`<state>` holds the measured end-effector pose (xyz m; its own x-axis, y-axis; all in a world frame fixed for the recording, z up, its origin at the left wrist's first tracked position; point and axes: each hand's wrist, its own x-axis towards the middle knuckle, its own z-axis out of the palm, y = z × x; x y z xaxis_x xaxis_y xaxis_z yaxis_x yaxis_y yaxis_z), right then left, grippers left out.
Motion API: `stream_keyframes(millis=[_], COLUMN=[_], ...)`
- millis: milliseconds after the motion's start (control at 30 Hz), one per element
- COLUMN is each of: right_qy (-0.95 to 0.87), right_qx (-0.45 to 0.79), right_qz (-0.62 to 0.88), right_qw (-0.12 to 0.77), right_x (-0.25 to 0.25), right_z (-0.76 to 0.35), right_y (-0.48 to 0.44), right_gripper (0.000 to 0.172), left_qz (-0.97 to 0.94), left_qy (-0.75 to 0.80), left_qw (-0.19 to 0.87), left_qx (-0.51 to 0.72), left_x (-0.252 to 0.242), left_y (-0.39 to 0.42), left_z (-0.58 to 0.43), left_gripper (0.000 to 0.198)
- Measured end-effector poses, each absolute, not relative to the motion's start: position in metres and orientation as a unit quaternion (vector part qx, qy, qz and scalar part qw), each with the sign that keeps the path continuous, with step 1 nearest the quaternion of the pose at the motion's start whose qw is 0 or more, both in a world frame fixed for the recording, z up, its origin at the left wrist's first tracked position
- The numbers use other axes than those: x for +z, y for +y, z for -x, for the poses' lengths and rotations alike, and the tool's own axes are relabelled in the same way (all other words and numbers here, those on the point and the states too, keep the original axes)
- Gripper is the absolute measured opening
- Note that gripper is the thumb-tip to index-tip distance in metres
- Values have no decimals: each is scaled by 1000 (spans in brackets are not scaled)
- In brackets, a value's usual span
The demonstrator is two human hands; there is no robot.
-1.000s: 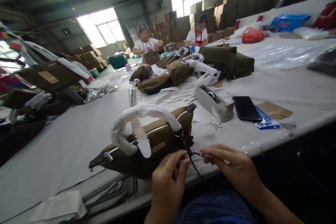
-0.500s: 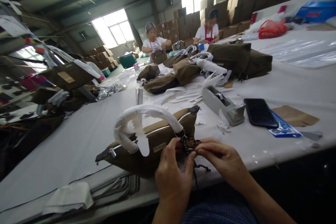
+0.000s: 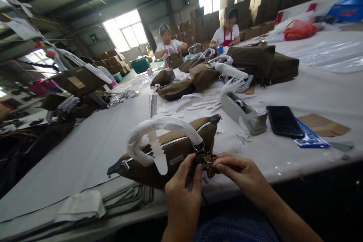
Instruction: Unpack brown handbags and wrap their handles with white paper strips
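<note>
A brown handbag with a silver zipper and a handle wrapped in white paper lies on the table before me. From a ring at the handle's right end hangs a leopard-print bag charm, shaped like a small figure. My left hand pinches the charm's left side between thumb and fingers, by its dark cord. The charm's right edge is between the thumb and fingertips of my right hand. Fingers cover parts of the charm.
A grey tape dispenser stands beyond the bag, with a black phone on a blue packet to its right. More brown bags are heaped farther back. Folded grey cloth lies at the front left. Two people work at the far side.
The charm has turned so more of its leopard-print face shows. My left thumb has shifted left, and the dangling cords are now mostly hidden. The camera view has moved slightly.
</note>
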<state>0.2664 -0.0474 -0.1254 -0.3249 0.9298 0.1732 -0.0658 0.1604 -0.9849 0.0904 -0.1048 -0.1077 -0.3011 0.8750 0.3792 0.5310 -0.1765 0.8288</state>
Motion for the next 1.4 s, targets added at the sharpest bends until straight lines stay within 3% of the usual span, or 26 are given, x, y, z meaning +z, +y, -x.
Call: stream_keyframes(millis=[233, 367, 633, 800, 1167, 1400], right_qy=[-618, -656, -710, -749, -769, -759], right_qx=[517, 475, 205, 107, 45, 111], right_qz=[382, 384, 440, 444, 439, 431], right_qw=[452, 443, 510, 481, 462, 476], right_x=[-130, -127, -123, -126, -119, -118], right_z=[-268, -265, -277, -277, -272, -275], right_y=[-52, -53, -46, -42, -43, -45], right_gripper=[18, 20, 15, 18, 21, 18], left_qz=[-530, -521, -533, -548, -575, -569], left_qy=[606, 604, 612, 609, 613, 612], left_qw=[252, 248, 224, 221, 199, 190], left_qx=[537, 549, 540, 529, 503, 516], left_x=[-117, -124, -126, -128, -129, -132], left_y=[-106, -103, -102, -102, -102, -102], left_z=[-92, -95, -94, -93, -89, -90], left_gripper=[31, 36, 35, 36, 36, 35])
